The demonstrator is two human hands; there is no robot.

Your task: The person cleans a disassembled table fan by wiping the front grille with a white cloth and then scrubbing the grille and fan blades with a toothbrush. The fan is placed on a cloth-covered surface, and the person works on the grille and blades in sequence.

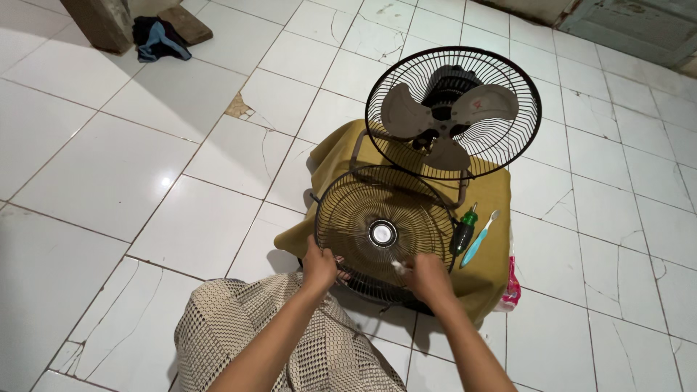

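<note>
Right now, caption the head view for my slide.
Both hands, left hand and right hand, grip detached front fan grille beside bladed fan.

Black wire grille (383, 231), grey fan blades (450, 120), mustard cloth (488, 190), white floor tiles (109, 174).

Detached front fan grille (382, 231) gripped at near rim by left hand (319, 267) and right hand (428, 279); uncovered fan (452, 112) behind, on mustard cloth (488, 194).

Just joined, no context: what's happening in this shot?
A person sits on a white tiled floor with a fan taken apart on a mustard cloth. Both hands grip the near rim of the detached front grille: left hand, right hand, which also seems to hold something small and pale. Behind it stands the fan body, blades exposed in the rear guard. A green-handled screwdriver and a blue toothbrush lie to the right.
</note>
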